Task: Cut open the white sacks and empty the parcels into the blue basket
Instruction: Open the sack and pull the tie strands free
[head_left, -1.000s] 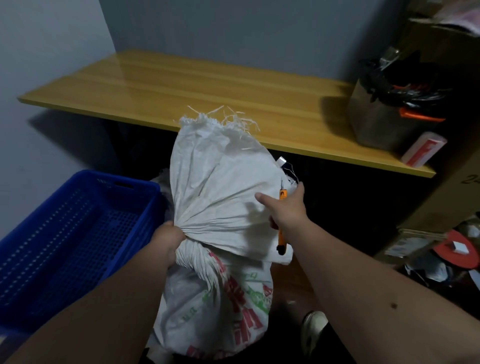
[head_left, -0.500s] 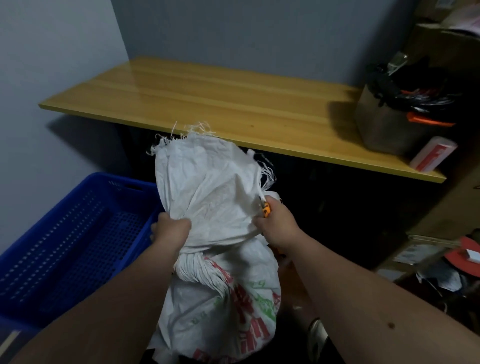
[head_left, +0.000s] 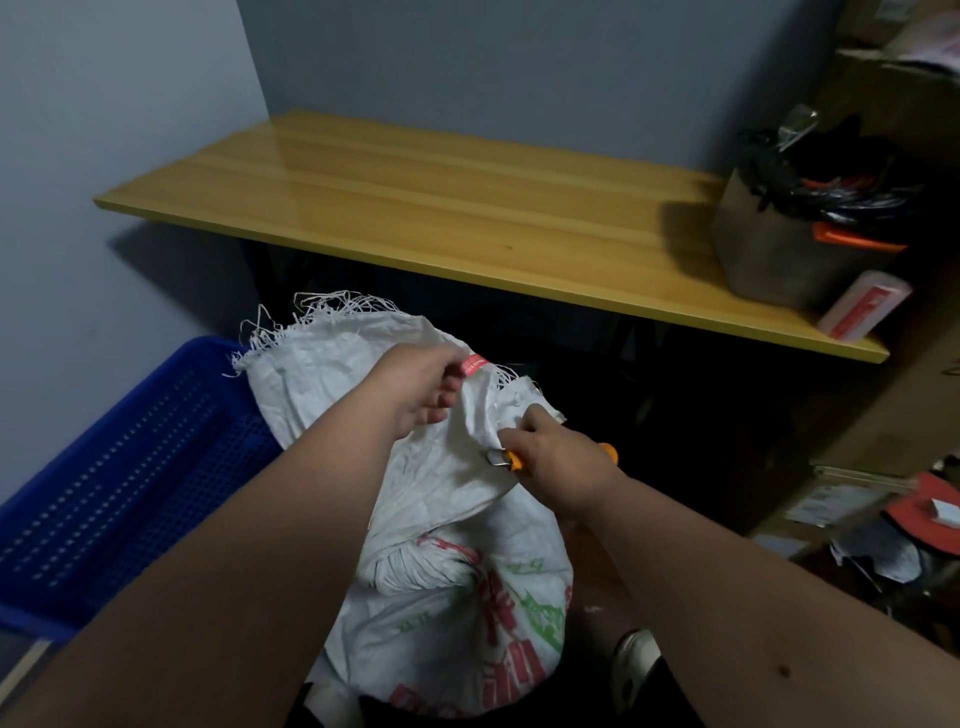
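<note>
Sack-opening stage: our left hand (head_left: 423, 387) had climbed from the tied neck to pinch the white woven sack's (head_left: 415, 467) frayed top beside the blue plastic basket (head_left: 130, 467); our right hand (head_left: 558, 460), gripping the orange utility knife (head_left: 506, 458), met the fabric, so cutting seemed imminent.

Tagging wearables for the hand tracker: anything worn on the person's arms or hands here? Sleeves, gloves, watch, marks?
Nothing worn is visible. Both forearms are bare as far up as the frame shows, no sleeve edge in view. The left hand and right hand have no gloves, rings, watch or bands. The right forearm carries one small dark spot.
</note>
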